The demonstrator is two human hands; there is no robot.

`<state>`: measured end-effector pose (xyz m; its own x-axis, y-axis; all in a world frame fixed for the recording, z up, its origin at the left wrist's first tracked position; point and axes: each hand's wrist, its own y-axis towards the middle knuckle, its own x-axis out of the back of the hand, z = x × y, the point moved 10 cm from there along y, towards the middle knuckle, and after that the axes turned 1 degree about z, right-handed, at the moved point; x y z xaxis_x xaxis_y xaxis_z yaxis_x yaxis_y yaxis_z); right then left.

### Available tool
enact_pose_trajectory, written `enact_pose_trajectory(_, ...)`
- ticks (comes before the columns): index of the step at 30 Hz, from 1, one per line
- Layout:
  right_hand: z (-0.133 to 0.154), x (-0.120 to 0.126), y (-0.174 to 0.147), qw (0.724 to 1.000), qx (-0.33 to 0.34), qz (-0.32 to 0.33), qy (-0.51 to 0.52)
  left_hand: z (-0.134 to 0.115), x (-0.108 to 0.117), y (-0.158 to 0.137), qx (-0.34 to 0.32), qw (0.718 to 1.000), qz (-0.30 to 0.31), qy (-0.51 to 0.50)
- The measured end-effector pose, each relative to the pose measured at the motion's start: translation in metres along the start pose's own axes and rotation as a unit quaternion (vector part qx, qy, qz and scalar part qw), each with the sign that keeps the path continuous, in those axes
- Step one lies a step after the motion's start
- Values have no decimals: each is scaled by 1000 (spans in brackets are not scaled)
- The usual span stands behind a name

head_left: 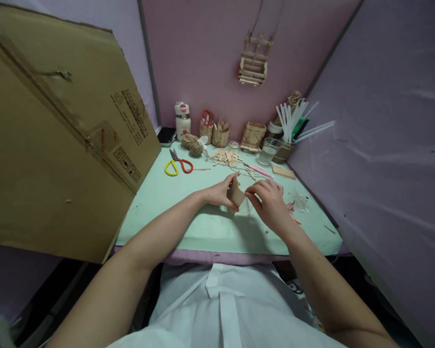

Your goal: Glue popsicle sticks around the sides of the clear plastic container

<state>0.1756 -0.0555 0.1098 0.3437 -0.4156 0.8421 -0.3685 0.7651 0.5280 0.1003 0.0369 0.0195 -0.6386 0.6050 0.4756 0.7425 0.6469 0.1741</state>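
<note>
My left hand (221,192) is closed around a small light-brown craft piece (236,192), thumb below and fingers at the top. The piece is tilted and looks box-like, but its exact kind is unclear. My right hand (267,199) is just to its right, thumb and index fingertips pinched together at the edge of the piece. What the pinch holds, if anything, is too small to make out. Behind the hands are a pink pen-like tool (260,171) and a loose pile of wooden craft sticks (227,156).
Scissors (179,163) with red and yellow handles lie on the left. Twine balls (195,149), a bottle (182,122), stick holders (220,135), a water cup (268,152) and white glue sticks (292,118) line the back. A large cardboard sheet (68,121) leans at left. Scraps (300,201) lie right.
</note>
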Motion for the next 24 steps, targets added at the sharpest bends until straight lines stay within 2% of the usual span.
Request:
enact_pose_trajectory(11,-3,5,-2,1000,-7,-19,16,-2,2,-1,-1,1000,-3,-11)
enact_pose_trajectory(16,-31,21,-19,993,-75,-83,46,0,1,-1,9,999,1,-34)
enact_pose_trajectory(20,-62,0,-43,985,-149,-43,72,-1,1,-2,15,999,1,-28)
enact_pose_trajectory(24,-74,-31,-58,974,-206,17,92,-1,0,-2,10,999,11,-29)
